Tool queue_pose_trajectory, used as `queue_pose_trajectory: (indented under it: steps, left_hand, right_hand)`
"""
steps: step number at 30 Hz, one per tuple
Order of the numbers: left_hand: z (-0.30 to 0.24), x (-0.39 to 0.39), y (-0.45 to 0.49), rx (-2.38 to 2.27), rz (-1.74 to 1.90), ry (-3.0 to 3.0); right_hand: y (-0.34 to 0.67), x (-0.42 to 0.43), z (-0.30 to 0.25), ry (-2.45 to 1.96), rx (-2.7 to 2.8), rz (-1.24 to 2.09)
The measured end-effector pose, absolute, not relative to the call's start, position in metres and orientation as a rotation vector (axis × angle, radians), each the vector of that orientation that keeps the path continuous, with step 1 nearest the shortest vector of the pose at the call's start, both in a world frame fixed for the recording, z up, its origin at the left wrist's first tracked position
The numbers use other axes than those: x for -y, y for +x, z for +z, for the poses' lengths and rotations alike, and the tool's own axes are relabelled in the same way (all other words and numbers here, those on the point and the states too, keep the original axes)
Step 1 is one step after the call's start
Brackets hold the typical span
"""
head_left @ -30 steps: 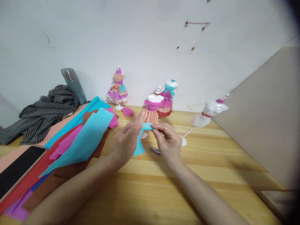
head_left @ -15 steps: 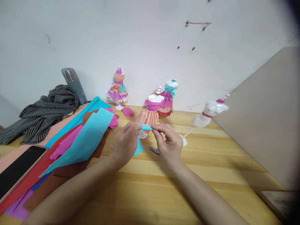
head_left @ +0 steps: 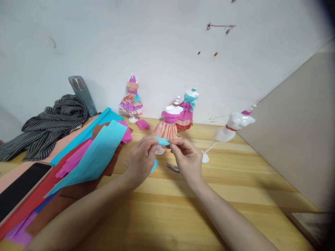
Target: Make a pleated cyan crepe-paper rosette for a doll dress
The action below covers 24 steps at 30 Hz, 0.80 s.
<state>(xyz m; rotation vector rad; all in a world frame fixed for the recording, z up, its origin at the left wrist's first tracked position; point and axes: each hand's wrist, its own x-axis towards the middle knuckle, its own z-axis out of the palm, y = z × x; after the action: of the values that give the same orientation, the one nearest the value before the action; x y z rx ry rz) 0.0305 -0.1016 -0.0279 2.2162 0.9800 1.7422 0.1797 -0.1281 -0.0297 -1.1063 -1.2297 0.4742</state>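
Between my two hands a short strip of light blue crepe paper (head_left: 162, 141) is stretched, above the tabletop. My left hand (head_left: 141, 160) pinches its left end and my right hand (head_left: 187, 158) pinches the right end with thumb and forefinger. Just behind the strip stands a small mannequin (head_left: 170, 120) in a magenta top and pleated peach skirt. Another light blue paper piece (head_left: 155, 165) lies on the table, partly hidden by my left hand. Small thread snips (head_left: 172, 167) rest beside my right hand.
At left, coloured crepe sheets (head_left: 104, 150) lie piled with a phone (head_left: 23, 188), a striped cloth (head_left: 57, 122) and a flask (head_left: 83, 94). Dressed mannequins (head_left: 132, 97) (head_left: 188, 108) stand by the wall. A bare white mannequin (head_left: 232, 125) leans at right. A magenta scrap (head_left: 142, 124) lies behind.
The blue strip looks slightly wider and more curved between my fingers. My left hand has shifted a little, covering more of the blue piece on the table.
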Motion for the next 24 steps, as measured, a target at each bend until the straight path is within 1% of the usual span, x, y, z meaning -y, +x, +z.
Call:
queue_pose_trajectory:
  steps: [5, 18, 24]
  left_hand:
    - [-0.0245, 0.1054, 0.0313, -0.983, 1.645, 2.032]
    - [-0.0212, 0.1105, 0.0337, -0.968, 1.614, 1.881]
    - [-0.0191, 0.1112, 0.0342, -0.969, 1.612, 1.868]
  right_hand:
    - [0.179, 0.1286, -0.0268, -1.08, 1.157, 0.539]
    - [0.1786, 0.1335, -0.0247, -1.058, 1.257, 0.342]
    - [0.1792, 0.1326, -0.0265, -1.046, 1.277, 0.327]
